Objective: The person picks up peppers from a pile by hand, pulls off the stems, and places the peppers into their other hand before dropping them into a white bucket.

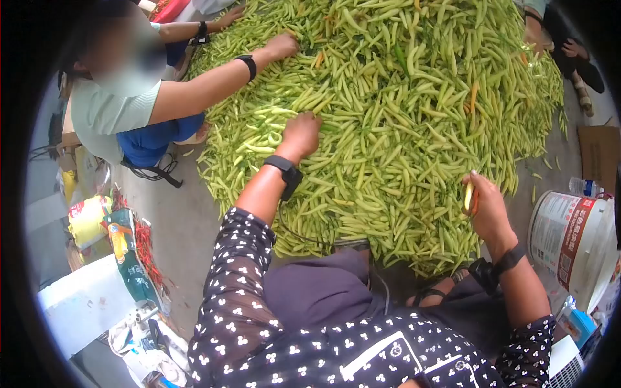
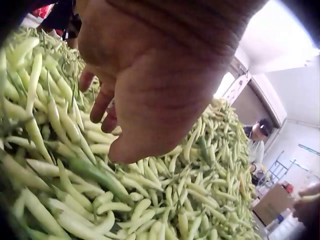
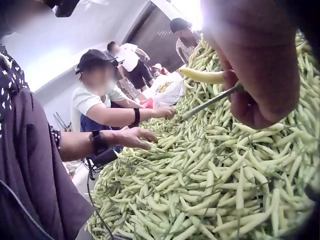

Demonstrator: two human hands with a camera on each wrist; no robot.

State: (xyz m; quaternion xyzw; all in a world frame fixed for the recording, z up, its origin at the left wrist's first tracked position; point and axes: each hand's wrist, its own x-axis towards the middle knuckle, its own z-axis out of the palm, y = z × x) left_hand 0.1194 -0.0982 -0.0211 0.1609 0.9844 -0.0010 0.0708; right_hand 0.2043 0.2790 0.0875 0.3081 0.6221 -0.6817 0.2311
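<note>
A large heap of pale green chili peppers (image 1: 401, 136) spreads before me. My left hand (image 1: 302, 134) is low over its near left part, fingers pointing down at the peppers; in the left wrist view they are loosely bent with nothing gripped. My right hand (image 1: 490, 210) is raised at the heap's right edge, gripping chili peppers: a pale yellow pepper (image 1: 468, 195) and an orange-red pepper (image 1: 475, 202). In the right wrist view the pale pepper (image 3: 202, 75) sticks out from the curled fingers, with a thin greenish stalk-like piece (image 3: 212, 102) beside it.
Another person (image 1: 123, 110) sits at the left, reaching into the heap. A white bucket (image 1: 569, 239) stands at right near a cardboard box (image 1: 598, 155). Red chilies (image 1: 145, 252) and bags lie on the left floor. A cable (image 1: 291, 229) runs by my left arm.
</note>
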